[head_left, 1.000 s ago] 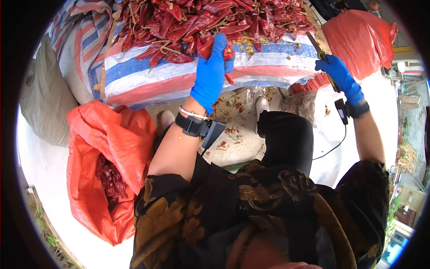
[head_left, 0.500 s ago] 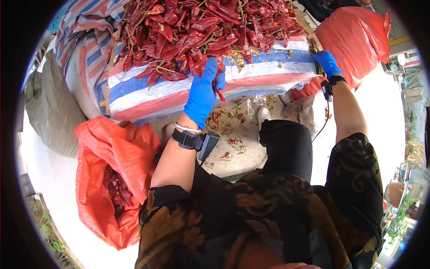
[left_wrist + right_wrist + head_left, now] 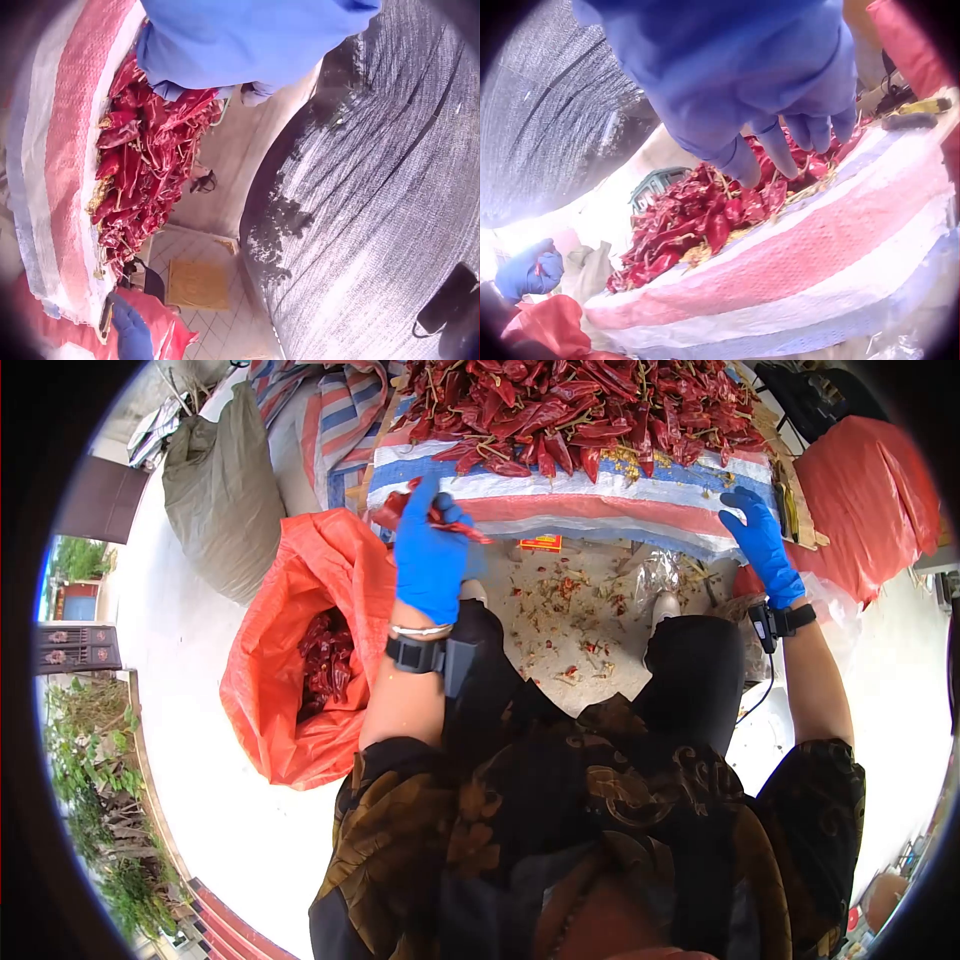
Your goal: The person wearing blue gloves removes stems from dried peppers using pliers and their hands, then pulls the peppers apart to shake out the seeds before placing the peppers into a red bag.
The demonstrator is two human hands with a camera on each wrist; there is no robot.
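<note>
My blue-gloved left hand [image 3: 430, 565] grips a few dried red chili peppers [image 3: 398, 506], raised beside the upper edge of an open red woven bag [image 3: 262, 660]. Inside that bag lie more dark red chilies [image 3: 327, 665]. My blue-gloved right hand [image 3: 762, 545] holds nothing; its fingers are spread and lightly bent near the right end of the striped sheet. Next to it a long, narrow black-and-yellow tool [image 3: 788, 508] lies at the table's right edge. A large heap of dried red chilies [image 3: 590, 410] covers the sheet [image 3: 600, 510] in front of me.
A full red bag [image 3: 868, 500] stands right of the table, and a grey-green sack [image 3: 222, 495] at the left. Chili scraps [image 3: 565, 605] litter the floor between my feet. Clear plastic [image 3: 655, 575] lies under the sheet's front edge.
My left hand has moved away from the heap toward the open red bag with its chilies. My right hand has set the black-and-yellow tool down and let go. The head view has turned left.
</note>
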